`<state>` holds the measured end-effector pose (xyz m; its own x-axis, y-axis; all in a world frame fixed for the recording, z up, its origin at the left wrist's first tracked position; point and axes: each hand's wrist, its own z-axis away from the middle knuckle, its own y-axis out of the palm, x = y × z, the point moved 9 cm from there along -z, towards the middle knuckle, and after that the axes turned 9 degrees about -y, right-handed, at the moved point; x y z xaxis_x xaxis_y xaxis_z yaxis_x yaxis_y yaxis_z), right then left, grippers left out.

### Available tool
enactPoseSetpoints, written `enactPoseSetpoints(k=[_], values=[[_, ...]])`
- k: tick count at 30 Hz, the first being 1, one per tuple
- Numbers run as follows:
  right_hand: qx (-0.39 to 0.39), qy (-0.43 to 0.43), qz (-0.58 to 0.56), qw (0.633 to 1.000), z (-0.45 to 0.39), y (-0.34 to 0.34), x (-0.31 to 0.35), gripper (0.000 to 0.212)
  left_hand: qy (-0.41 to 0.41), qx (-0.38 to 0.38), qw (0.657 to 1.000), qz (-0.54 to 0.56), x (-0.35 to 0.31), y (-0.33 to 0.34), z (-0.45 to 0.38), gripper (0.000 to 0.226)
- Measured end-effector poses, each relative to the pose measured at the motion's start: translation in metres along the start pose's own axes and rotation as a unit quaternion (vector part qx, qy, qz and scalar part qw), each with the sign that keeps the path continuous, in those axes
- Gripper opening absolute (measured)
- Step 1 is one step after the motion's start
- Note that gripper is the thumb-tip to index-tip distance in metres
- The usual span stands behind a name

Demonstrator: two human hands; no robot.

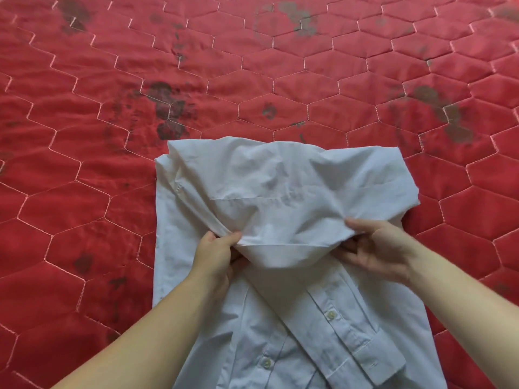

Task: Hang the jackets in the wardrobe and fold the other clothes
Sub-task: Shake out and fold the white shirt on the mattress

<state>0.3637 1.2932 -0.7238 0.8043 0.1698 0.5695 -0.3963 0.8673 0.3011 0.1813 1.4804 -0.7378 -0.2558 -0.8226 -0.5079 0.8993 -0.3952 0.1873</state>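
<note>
Your left hand [217, 248] and right hand [376, 248] pinch the shirt [280, 186] fold at centre frame; it looks light and limp, so grip the edges.

The white shirt [280, 192] runs off the bottom edge, so its lower part and one end of the buttoned cuff [362, 352] cannot be seen. A doubled-over flap hides the cloth beneath it. The left hand [216, 254] has its fingertips tucked under that flap; the right hand [376, 251] has its fingers partly behind the fold (only the thumb lies on top). Both forearms are cut off by the frame, and the red quilt [112, 108] passes beyond every edge
</note>
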Motion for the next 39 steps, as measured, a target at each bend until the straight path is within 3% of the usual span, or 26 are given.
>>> enactPoseSetpoints(k=[7, 10, 13, 17, 22, 24, 27, 30, 32, 34, 36, 38, 39], values=[[-0.155, -0.048, 0.035, 0.986, -0.006, -0.004, -0.01, 0.013, 0.07, -0.064, 0.993, 0.076, -0.045, -0.042, -0.01, 0.034], [-0.196, -0.038, 0.024, 0.979, -0.007, -0.003, -0.008, 0.017, 0.103, -0.105, 0.988, 0.046, -0.081, -0.039, -0.022, 0.031], [-0.215, -0.03, 0.021, 0.976, -0.007, -0.005, -0.006, 0.018, 0.09, -0.137, 0.986, 0.038, -0.096, -0.031, -0.034, 0.032], [-0.227, -0.029, 0.026, 0.973, -0.009, -0.006, -0.004, 0.017, 0.077, -0.186, 0.967, 0.155, -0.081, -0.058, -0.026, 0.014], [-0.232, -0.027, 0.032, 0.972, -0.009, -0.006, -0.004, 0.017, 0.033, -0.216, 0.967, 0.128, -0.07, -0.085, -0.009, 0.035], [-0.241, -0.028, 0.024, 0.97, -0.007, -0.006, -0.003, 0.014, 0.075, -0.273, 0.955, 0.085, -0.092, -0.1, -0.006, 0.046], [-0.241, -0.016, 0.027, 0.97, -0.007, -0.006, -0.004, 0.022, 0.19, -0.344, 0.914, -0.096, -0.143, -0.098, -0.001, 0.038], [-0.239, -0.014, 0.027, 0.97, -0.008, -0.006, -0.004, 0.024, 0.208, -0.26, 0.869, -0.365, -0.172, -0.053, -0.017, 0.05], [-0.237, -0.016, 0.024, 0.971, -0.008, -0.006, -0.004, 0.027, 0.18, -0.206, 0.843, -0.462, -0.174, -0.036, -0.032, 0.041], [-0.239, -0.017, 0.022, 0.971, -0.009, -0.006, -0.003, 0.029, 0.175, -0.172, 0.886, -0.393, -0.177, -0.036, -0.041, 0.033], [-0.243, -0.013, 0.021, 0.97, -0.008, -0.006, -0.004, 0.033, 0.164, -0.158, 0.946, -0.229, -0.177, -0.045, -0.042, 0.032], [-0.242, -0.007, 0.02, 0.97, -0.007, -0.006, -0.005, 0.031, 0.121, -0.177, 0.969, -0.124, -0.164, -0.06, -0.046, 0.035], [-0.242, -0.004, 0.023, 0.97, -0.007, -0.006, -0.005, 0.03, 0.113, -0.206, 0.963, -0.132, -0.16, -0.067, -0.045, 0.034]])
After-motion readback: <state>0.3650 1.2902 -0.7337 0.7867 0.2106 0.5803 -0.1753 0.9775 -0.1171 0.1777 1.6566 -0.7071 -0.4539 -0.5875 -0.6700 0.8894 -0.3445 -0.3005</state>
